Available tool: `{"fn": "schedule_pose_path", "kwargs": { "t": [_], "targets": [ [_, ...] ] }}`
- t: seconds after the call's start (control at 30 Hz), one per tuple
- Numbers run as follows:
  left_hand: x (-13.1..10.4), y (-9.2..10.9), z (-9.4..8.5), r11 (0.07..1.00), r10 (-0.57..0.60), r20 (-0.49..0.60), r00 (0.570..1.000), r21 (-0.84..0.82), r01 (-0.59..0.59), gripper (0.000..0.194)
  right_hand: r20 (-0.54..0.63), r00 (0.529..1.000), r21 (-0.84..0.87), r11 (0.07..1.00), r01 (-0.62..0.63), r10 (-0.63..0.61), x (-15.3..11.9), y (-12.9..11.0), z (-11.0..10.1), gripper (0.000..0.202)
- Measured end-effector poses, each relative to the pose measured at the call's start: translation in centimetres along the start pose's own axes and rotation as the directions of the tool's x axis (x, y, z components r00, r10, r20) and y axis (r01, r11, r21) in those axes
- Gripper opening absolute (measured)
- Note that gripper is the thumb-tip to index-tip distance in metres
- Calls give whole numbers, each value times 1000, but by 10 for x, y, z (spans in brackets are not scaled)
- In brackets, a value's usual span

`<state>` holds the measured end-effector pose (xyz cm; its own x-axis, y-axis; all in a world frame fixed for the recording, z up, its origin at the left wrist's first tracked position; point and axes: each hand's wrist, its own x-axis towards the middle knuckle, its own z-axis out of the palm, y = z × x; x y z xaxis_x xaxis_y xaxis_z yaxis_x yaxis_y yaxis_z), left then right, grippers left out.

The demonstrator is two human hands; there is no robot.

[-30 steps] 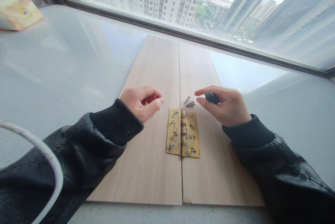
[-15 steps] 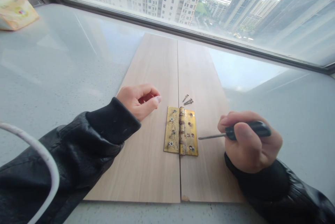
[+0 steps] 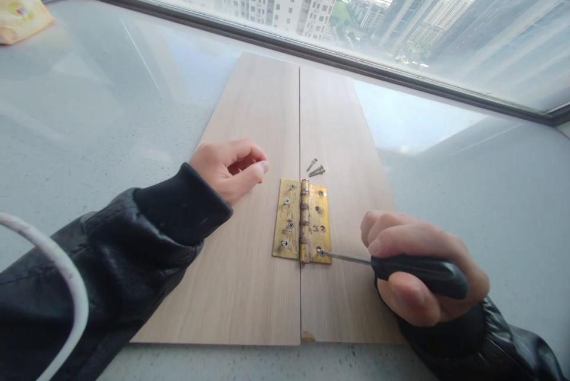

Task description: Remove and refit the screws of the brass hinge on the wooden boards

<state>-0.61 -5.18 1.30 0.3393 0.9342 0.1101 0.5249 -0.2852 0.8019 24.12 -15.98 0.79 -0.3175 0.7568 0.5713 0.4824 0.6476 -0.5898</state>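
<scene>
A worn brass hinge point(image 3: 304, 209) lies across the seam between two pale wooden boards point(image 3: 249, 286). Several cross-head screws sit in its left leaf, and one screw point(image 3: 321, 251) shows in the lowest hole of the right leaf. My right hand point(image 3: 427, 250) grips the black handle of a screwdriver point(image 3: 418, 272); its shaft points left, with the tip at that lowest screw. Just beyond the hinge, three loose screws point(image 3: 316, 168) lie on the right board. My left hand point(image 3: 229, 170) hovers or rests over the left board, fingers curled and thumb pressed in, nothing visible in it.
The boards lie on a glossy pale speckled sill point(image 3: 133, 114) below a window with a dark frame point(image 3: 222, 29). A soft yellowish packet point(image 3: 22, 13) stands at the far left. A white cable point(image 3: 66, 274) curves past my left sleeve.
The screwdriver in my right hand has moved left and nearer to me, from beside the hinge onto the lowest right screw. My left hand stays closed; the whole view has shifted slightly.
</scene>
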Motion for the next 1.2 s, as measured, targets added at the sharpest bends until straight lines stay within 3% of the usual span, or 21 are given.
{"fn": "schedule_pose_path", "kwargs": {
  "t": [0.2, 0.3, 0.47, 0.57, 0.7, 0.8, 0.87, 1.03, 1.13, 1.2],
  "targets": [
    [0, 1, 0, 1000, 7, -4, 1000, 2, -7, 18, 88, 993, -3, 997, 80, -79, 15, -14, -2, 7],
    [0, 1, -1, 1000, 5, -5, 1000, 7, -5, 19, 49, 992, -24, 993, 115, -113, 14, -17, -1, 21],
    [0, 0, 0, 1000, 9, -5, 1000, 1, -9, 18, -16, 998, -60, 997, 55, -56, 5, -18, -4, 46],
    [0, 0, 0, 1000, 12, -6, 1000, -5, -12, 18, -8, 994, -146, 984, 106, -108, 0, -22, -11, 41],
    [1, -1, -1, 1000, 14, 2, 1000, 19, -14, 20, 128, 991, -256, 963, 82, -50, -4, -29, -20, 39],
    [1, -1, -1, 1000, 13, 4, 1000, 25, -13, 21, 48, 987, -323, 933, 160, -153, -3, -29, -21, 22],
    [1, 0, 0, 1000, 7, 1, 1000, 19, -7, 21, 40, 979, -308, 929, 204, -202, 0, -27, -19, 21],
    [1, 0, 0, 1000, 1, -3, 1000, 0, -1, 21, 39, 999, -176, 984, 36, -29, 6, -33, -7, 47],
    [1, 0, 0, 1000, 3, 7, 1000, 12, -3, 21, -65, 998, -83, 997, 5, -10, 2, -39, -2, 57],
    [1, 0, -1, 1000, 6, 15, 1000, 15, -6, 21, -51, 998, -44, 998, 37, -40, -1, -41, -3, 67]
  ]
}}
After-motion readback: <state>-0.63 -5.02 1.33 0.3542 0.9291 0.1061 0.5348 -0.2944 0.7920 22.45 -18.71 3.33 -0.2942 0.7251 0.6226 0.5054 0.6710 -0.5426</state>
